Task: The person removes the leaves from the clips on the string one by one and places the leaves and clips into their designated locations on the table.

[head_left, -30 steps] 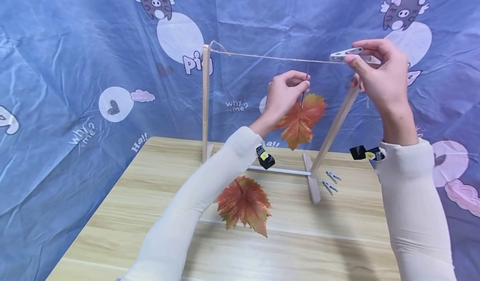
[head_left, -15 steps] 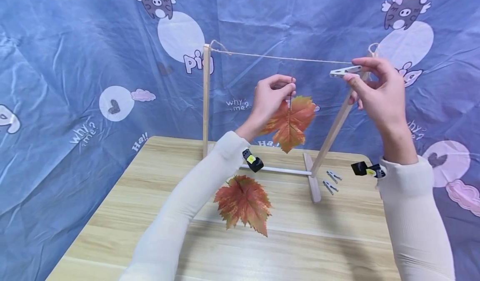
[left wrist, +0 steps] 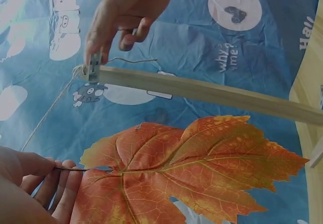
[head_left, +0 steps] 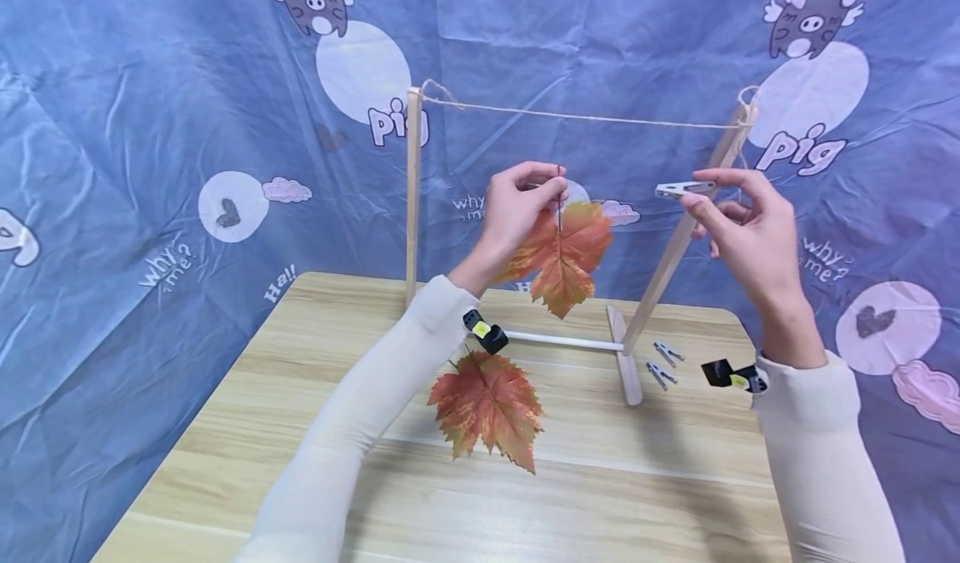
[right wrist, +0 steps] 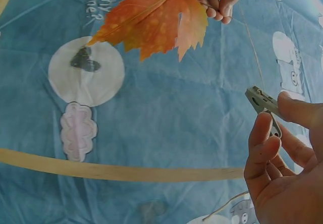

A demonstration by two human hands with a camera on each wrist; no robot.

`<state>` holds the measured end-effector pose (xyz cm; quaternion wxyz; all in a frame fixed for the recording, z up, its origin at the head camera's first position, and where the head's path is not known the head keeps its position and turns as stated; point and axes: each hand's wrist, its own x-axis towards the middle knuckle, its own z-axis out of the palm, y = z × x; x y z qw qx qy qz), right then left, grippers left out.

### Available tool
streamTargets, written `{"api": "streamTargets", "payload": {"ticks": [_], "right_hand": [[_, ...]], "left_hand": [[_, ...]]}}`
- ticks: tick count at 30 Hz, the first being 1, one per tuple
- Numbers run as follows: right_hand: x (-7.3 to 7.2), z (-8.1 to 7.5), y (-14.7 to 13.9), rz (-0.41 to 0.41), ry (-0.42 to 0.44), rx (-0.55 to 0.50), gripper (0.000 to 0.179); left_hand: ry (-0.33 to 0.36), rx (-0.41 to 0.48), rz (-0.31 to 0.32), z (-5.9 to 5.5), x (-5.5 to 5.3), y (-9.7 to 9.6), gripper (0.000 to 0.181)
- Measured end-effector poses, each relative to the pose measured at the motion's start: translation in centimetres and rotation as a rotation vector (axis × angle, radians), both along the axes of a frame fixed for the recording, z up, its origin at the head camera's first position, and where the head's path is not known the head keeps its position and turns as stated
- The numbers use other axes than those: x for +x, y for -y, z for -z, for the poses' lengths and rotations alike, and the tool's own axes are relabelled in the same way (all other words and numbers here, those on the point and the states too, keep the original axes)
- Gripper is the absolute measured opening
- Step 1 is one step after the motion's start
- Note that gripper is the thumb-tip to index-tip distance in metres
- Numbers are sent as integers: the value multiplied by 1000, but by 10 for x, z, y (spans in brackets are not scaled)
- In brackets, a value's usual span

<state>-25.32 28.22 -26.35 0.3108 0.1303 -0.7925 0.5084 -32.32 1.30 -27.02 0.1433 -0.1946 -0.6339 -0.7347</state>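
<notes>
My left hand (head_left: 517, 213) pinches the thin dark stem of an orange maple leaf (head_left: 570, 250), which hangs blade-down below the string (head_left: 585, 118). In the left wrist view the leaf (left wrist: 192, 168) spreads out from the fingertips, its veins showing. Between thumb and fingers of my right hand (head_left: 757, 229) is a grey clothespin (head_left: 684, 189), held level near the right post. The right wrist view shows this clothespin (right wrist: 263, 105) pinched at its handle end, its tip pointing away from the palm. A second, redder maple leaf (head_left: 487, 409) lies on the table.
A wooden frame with a left post (head_left: 412, 196) and a slanting right post (head_left: 675, 250) carries the string, tied at both tops. A white rod (head_left: 562, 340) joins the feet. Two grey clothespins (head_left: 662, 374) lie beside the right foot (head_left: 624, 363). Blue printed cloth hangs behind the table (head_left: 225, 446).
Both hands have come down from the string. The left hand has shifted left with its leaf, and the right hand has lowered with the clothespin, uncovering the right post's top.
</notes>
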Motion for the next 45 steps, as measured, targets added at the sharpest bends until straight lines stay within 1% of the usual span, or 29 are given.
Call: {"api": "streamTargets", "payload": {"ticks": [3,6,9,12,18,21,25,31,33,38,45], "right_hand": [[0,8,-2,-21,5,-40,36],[2,15,-4,-30,7,-41,35],[6,23,-7,-10,23,16,35],[10,29,-10,0,66,51,36],[15,41,-13,13,127,90,36],[17,47,-13,28,160,93,35],[19,56,-16,32,185,89,37],[21,67,-19,-16,196,84,36],[22,71,-20,-20,214,78,35],[23,81,-23,-1,276,50,33],[23,100,-31,-17,333,16,28]], "left_hand": [[10,24,13,4,0,4,16],[28,60,31,9,0,8,17],[40,80,41,14,1,13,15],[52,89,52,19,2,17,14],[87,124,57,28,6,26,15],[110,139,55,33,8,29,16],[127,138,54,39,11,31,16],[157,146,52,50,13,34,16],[176,152,54,53,14,35,16],[214,146,55,62,18,37,17],[263,132,62,77,23,40,16]]}}
